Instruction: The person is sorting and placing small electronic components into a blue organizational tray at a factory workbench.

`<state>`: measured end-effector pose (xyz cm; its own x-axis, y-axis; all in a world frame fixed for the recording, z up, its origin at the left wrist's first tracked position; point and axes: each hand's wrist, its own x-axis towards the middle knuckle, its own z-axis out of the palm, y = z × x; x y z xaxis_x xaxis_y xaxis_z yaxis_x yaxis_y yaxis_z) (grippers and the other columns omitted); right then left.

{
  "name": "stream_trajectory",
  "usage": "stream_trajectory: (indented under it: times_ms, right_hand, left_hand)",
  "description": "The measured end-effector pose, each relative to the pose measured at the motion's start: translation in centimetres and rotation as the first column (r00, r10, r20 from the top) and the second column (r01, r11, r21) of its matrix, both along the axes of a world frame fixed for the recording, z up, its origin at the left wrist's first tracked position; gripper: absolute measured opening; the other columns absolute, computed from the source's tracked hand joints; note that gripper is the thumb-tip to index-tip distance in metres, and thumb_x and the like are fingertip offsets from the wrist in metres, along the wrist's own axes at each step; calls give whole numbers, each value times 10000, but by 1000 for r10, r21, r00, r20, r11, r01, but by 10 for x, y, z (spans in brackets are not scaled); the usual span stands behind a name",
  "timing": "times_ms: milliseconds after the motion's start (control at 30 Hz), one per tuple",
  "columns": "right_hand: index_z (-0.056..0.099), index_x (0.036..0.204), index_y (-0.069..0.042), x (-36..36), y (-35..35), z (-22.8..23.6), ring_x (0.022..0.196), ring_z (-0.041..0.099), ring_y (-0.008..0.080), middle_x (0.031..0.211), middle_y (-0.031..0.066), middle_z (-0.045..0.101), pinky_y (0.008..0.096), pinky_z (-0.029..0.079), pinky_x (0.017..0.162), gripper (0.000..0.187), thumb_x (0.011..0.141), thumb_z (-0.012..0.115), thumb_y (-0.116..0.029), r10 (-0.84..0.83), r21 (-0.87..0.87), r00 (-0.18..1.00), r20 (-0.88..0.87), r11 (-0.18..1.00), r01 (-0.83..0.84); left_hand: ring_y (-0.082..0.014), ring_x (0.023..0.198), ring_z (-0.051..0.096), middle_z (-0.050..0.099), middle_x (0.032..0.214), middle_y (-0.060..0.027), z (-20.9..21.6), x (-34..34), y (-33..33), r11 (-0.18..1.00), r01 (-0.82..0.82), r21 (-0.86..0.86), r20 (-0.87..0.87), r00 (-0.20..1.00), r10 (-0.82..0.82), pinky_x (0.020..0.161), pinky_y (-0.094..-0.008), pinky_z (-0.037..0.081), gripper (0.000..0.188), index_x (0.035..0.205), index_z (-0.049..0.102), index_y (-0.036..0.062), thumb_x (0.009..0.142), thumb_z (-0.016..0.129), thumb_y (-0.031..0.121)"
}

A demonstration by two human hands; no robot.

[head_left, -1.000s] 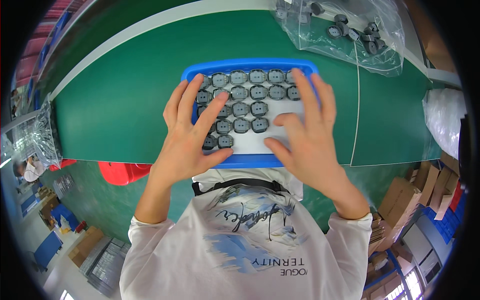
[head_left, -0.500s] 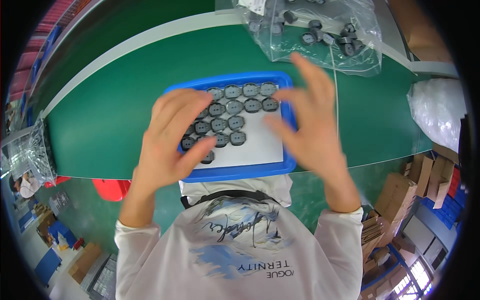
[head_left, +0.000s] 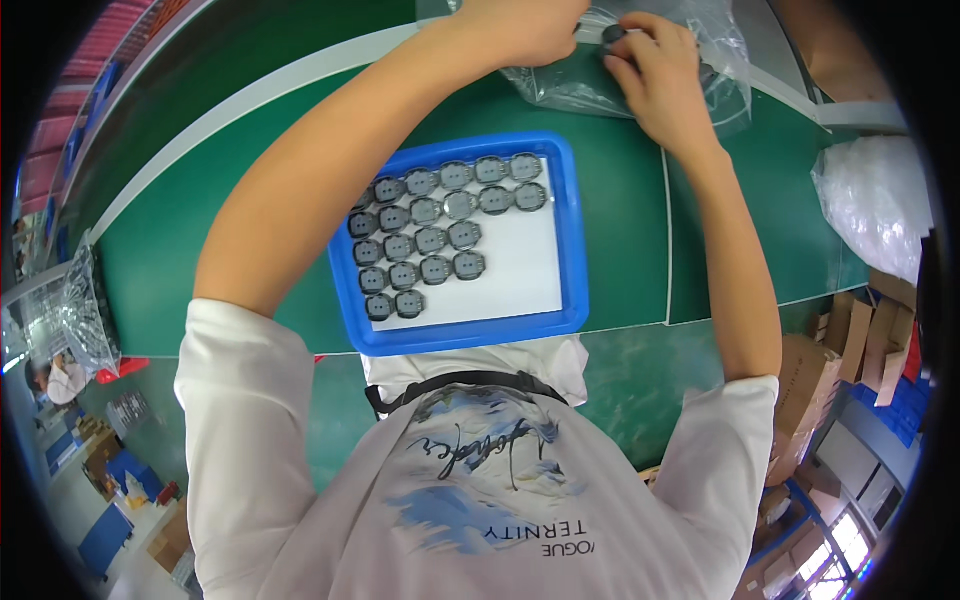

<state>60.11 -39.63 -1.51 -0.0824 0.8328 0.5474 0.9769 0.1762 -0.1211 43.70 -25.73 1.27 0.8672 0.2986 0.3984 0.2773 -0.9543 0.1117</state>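
Both arms reach to the far side of the green table, over a clear plastic bag [head_left: 565, 90]. My left hand [head_left: 530, 30] is closed at the bag's left part; its fingertips are mostly hidden, and what they grip cannot be made out. My right hand [head_left: 660, 75] pinches a small dark grey round part [head_left: 613, 35] between thumb and fingers over the bag. Nearer to me lies a blue tray [head_left: 573, 225] with a white sheet [head_left: 520, 265] inside. Rows of similar grey round plastic parts [head_left: 468, 265] fill its left and far areas. My left forearm covers the tray's far left corner.
A bundle of clear plastic wrap [head_left: 870, 215] rests at the table's right end. Another clear bag [head_left: 85, 310] hangs by the left end. Cardboard boxes [head_left: 805, 390] stand on the floor at the right. A pale seam [head_left: 666, 240] crosses the green tabletop.
Both hands have moved from above the tray to the bag at the far side. My right hand has closed on a grey part. The tray has shifted slightly away from me.
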Motion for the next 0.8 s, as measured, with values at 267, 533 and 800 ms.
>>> stream_trajectory:
  times_ms: [267,533,800]
  right_hand:
    - [589,1058,-12,-7,-30,-17,975,661,253,1218,120,668,341,527,864,143,957,659,-84,-49,-229,953,-299,973,-21]
    - [658,1008,-20,-5,-23,-25,935,686,273,1247,116,663,342,545,805,106,932,689,-87,-73,-24,982,-175,997,70]
    - [641,1086,-3,8,-31,-20,1057,650,366,1216,173,667,418,513,926,149,981,639,-108,-152,39,981,-117,987,157]
  left_hand:
    - [-416,805,681,696,862,-216,37,-109,-23,693,-81,-716,318,847,427,746,-465,543,170,959,679,-20,809,638,50]
    - [-319,916,653,695,981,-119,-46,-300,-70,778,-618,-116,241,742,625,827,-403,536,142,977,690,28,835,699,36]
    - [-212,800,676,706,908,-123,-35,-338,-78,502,-580,-642,191,513,837,759,-319,541,225,1101,721,18,883,727,70]
